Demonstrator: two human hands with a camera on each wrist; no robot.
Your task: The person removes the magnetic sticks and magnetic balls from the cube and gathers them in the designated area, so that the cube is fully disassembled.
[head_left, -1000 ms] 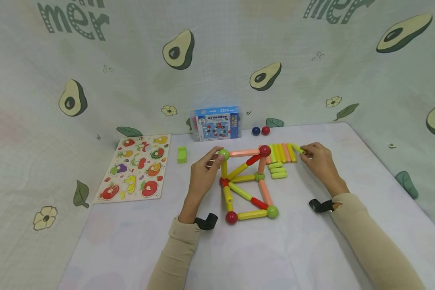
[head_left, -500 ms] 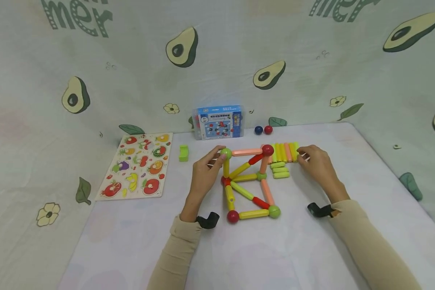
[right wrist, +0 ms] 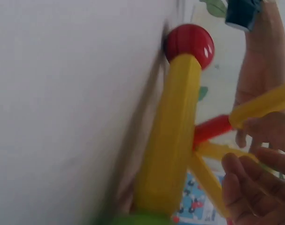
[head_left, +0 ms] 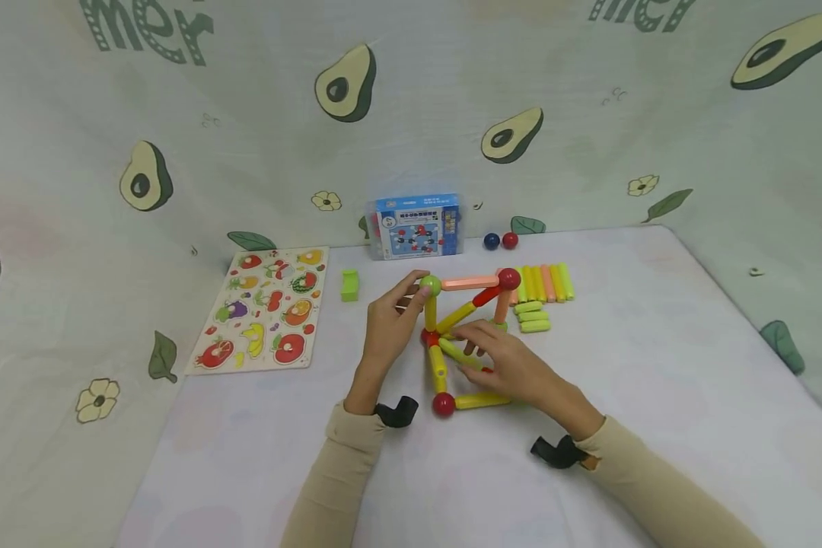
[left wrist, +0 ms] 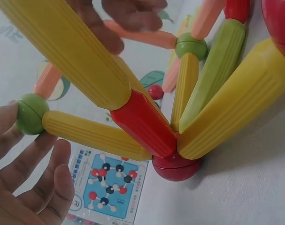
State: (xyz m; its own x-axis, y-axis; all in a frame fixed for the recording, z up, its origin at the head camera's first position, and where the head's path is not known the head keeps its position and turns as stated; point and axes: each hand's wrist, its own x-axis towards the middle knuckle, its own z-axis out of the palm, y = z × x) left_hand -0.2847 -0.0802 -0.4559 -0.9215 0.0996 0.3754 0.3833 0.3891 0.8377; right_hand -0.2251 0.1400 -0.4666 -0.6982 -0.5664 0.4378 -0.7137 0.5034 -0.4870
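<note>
At the upper left corner of a frame of rods and balls, my left hand (head_left: 389, 323) pinches a green ball (head_left: 430, 285) between thumb and fingers. A yellow rod (left wrist: 95, 136) runs from that ball to a red ball (left wrist: 176, 167) low in the frame. My right hand (head_left: 507, 361) reaches over the frame's right side, fingers loosely bent and apart near the slanting green rod (head_left: 452, 352). In the right wrist view its thumb overlaps a yellow rod (right wrist: 266, 101) with a red end piece (right wrist: 212, 129). The hand hides the frame's lower right corner.
Loose rods (head_left: 537, 283) lie in a row behind the frame, with short green pieces (head_left: 534, 326) before them. A blue ball (head_left: 491, 241), a red ball (head_left: 510, 240) and a boxed kit (head_left: 418, 228) stand at the back. A fruit puzzle board (head_left: 260, 312) and green block (head_left: 350, 285) lie left.
My right hand laid a yellow-green rod at the right end of the row, let go, and moved left and nearer, over the frame. The left hand stays at the green ball.
</note>
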